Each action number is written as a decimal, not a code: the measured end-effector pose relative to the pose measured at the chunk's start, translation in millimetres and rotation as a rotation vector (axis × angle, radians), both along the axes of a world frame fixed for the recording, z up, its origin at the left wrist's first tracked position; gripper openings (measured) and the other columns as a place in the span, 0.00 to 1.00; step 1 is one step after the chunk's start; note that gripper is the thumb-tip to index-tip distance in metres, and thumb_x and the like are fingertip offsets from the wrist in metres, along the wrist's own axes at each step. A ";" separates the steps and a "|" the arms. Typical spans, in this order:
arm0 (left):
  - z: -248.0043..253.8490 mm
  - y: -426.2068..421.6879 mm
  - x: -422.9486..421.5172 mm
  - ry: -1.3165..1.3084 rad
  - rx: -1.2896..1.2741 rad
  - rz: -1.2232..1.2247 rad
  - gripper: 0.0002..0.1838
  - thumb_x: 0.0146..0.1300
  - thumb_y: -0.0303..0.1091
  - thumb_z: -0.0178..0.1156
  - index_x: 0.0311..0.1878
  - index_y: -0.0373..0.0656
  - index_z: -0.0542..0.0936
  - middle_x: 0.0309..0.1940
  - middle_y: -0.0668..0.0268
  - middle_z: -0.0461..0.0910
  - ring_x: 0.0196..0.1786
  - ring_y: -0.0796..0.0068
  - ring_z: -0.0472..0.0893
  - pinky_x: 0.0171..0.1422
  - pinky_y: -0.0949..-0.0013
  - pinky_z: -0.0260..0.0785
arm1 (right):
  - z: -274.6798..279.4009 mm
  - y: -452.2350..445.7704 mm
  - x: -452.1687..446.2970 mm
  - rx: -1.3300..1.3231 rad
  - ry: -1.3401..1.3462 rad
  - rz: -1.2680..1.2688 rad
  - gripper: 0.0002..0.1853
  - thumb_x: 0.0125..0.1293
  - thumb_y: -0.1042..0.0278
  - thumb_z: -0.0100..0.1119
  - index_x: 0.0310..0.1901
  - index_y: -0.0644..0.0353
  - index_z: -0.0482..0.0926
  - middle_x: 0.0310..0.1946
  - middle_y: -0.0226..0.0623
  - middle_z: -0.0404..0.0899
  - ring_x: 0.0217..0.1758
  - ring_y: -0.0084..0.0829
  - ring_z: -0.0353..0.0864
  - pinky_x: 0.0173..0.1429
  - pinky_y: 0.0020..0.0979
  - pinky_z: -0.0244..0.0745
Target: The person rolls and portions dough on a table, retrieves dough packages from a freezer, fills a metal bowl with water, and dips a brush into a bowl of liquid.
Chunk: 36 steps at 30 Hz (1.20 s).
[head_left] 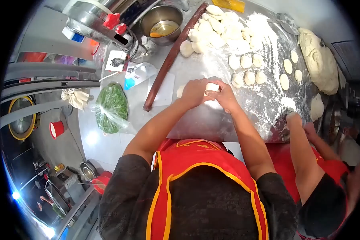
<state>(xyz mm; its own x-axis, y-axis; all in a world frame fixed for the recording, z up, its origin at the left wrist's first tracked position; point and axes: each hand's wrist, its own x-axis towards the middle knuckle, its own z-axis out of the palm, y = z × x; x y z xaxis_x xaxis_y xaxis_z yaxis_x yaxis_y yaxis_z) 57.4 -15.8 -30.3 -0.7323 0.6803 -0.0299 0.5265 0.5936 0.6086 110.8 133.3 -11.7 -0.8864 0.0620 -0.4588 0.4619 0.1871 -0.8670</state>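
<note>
Near the front edge of the metal table, my right hand has its fingers curled round a small white piece of dough. My left hand is closed against the same piece from the other side; its fingertips are partly hidden. Just left of my left hand, another pale dough piece lies on the table. Two short rows of dough rounds sit beyond my right hand. Farther back is a heap of floury dough pieces.
A long brown rolling pin lies slantwise at left, near a metal bowl and a bag of greens. At right are flat dough ovals, a big dough mass and a co-worker's hand on the floured table.
</note>
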 end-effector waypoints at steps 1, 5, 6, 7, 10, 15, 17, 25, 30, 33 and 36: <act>-1.8 1.6 0.4 0.029 -0.001 0.014 0.21 0.48 0.46 0.64 0.40 0.41 0.75 0.29 0.55 0.78 0.35 0.53 0.77 0.42 0.57 0.67 | -2.1 -1.4 -0.1 0.073 0.000 0.006 0.21 0.51 0.75 0.66 0.49 0.65 0.74 0.32 0.34 0.77 0.31 0.20 0.75 0.36 0.23 0.71; -18.5 13.2 1.6 0.067 -0.019 0.072 0.16 0.48 0.44 0.61 0.34 0.43 0.79 0.24 0.55 0.79 0.33 0.55 0.78 0.40 0.57 0.68 | -15.4 -10.8 3.7 0.135 0.125 -0.124 0.16 0.49 0.75 0.62 0.43 0.65 0.77 0.28 0.32 0.78 0.29 0.19 0.74 0.33 0.22 0.68; -14.0 13.8 1.6 0.070 -0.049 0.076 0.14 0.48 0.43 0.60 0.33 0.43 0.80 0.24 0.55 0.79 0.32 0.55 0.79 0.40 0.57 0.68 | -8.0 -13.3 2.5 0.149 0.091 -0.151 0.16 0.48 0.74 0.62 0.41 0.64 0.78 0.29 0.33 0.78 0.30 0.20 0.74 0.35 0.23 0.69; -9.5 13.8 2.1 0.073 -0.079 0.081 0.13 0.49 0.42 0.59 0.32 0.44 0.81 0.24 0.55 0.79 0.32 0.56 0.79 0.39 0.58 0.68 | -3.2 -14.7 1.3 0.163 0.058 -0.179 0.15 0.46 0.72 0.62 0.39 0.63 0.80 0.30 0.34 0.79 0.32 0.21 0.75 0.37 0.24 0.70; 10.9 14.4 4.4 0.041 -0.230 0.036 0.08 0.46 0.39 0.59 0.25 0.46 0.80 0.23 0.58 0.80 0.30 0.60 0.80 0.39 0.61 0.68 | -0.7 -12.9 -0.7 -0.061 -0.076 -0.254 0.14 0.45 0.75 0.59 0.37 0.63 0.80 0.30 0.35 0.80 0.30 0.21 0.76 0.35 0.23 0.70; 13.8 16.6 -11.5 -0.068 -0.382 0.082 0.12 0.46 0.43 0.61 0.27 0.45 0.82 0.25 0.56 0.80 0.32 0.57 0.80 0.40 0.59 0.70 | 47.8 -7.7 4.7 -0.392 -0.120 -0.304 0.14 0.46 0.79 0.60 0.38 0.64 0.80 0.29 0.34 0.80 0.29 0.21 0.77 0.35 0.23 0.72; 5.5 10.0 -26.6 -0.174 -0.328 0.230 0.16 0.44 0.47 0.64 0.29 0.43 0.81 0.26 0.55 0.80 0.33 0.56 0.80 0.39 0.59 0.70 | 54.4 -1.3 5.2 -0.462 -0.046 -0.262 0.18 0.47 0.79 0.62 0.44 0.65 0.77 0.33 0.34 0.80 0.32 0.21 0.78 0.37 0.23 0.73; 7.3 -26.7 -3.6 0.108 -0.076 0.260 0.33 0.36 0.46 0.71 0.44 0.40 0.70 0.43 0.56 0.70 0.49 0.54 0.68 0.52 0.57 0.61 | -5.4 27.3 -82.9 0.830 0.286 0.020 0.23 0.56 0.67 0.60 0.53 0.64 0.68 0.39 0.46 0.76 0.42 0.42 0.77 0.45 0.37 0.73; -7.2 -33.4 0.5 0.068 -0.094 0.290 0.24 0.44 0.41 0.67 0.42 0.40 0.70 0.43 0.55 0.70 0.49 0.54 0.68 0.50 0.56 0.61 | 17.2 16.2 -70.5 1.046 0.504 0.049 0.26 0.54 0.64 0.62 0.53 0.62 0.68 0.43 0.49 0.71 0.43 0.48 0.72 0.46 0.42 0.72; -5.0 -31.6 -4.6 0.043 0.027 0.096 0.25 0.45 0.42 0.68 0.42 0.38 0.72 0.37 0.57 0.75 0.44 0.57 0.72 0.49 0.60 0.62 | 17.5 9.4 -39.2 0.296 0.175 0.151 0.30 0.53 0.64 0.66 0.57 0.63 0.66 0.50 0.45 0.70 0.48 0.41 0.73 0.51 0.35 0.70; -7.0 -19.2 -2.7 0.035 0.045 0.019 0.25 0.45 0.43 0.68 0.42 0.39 0.72 0.32 0.58 0.77 0.40 0.58 0.74 0.49 0.59 0.61 | 6.4 -5.2 -14.3 -0.278 -0.110 0.050 0.26 0.52 0.69 0.65 0.54 0.63 0.70 0.37 0.36 0.78 0.41 0.25 0.76 0.45 0.27 0.71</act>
<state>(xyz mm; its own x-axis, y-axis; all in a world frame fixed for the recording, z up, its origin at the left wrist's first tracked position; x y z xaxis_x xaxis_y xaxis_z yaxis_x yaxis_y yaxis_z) 54.7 -34.9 -37.2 -0.7451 0.6665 0.0266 0.5372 0.5760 0.6162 96.5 128.0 -5.3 -0.8293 -0.1218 -0.5453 0.5519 -0.0255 -0.8335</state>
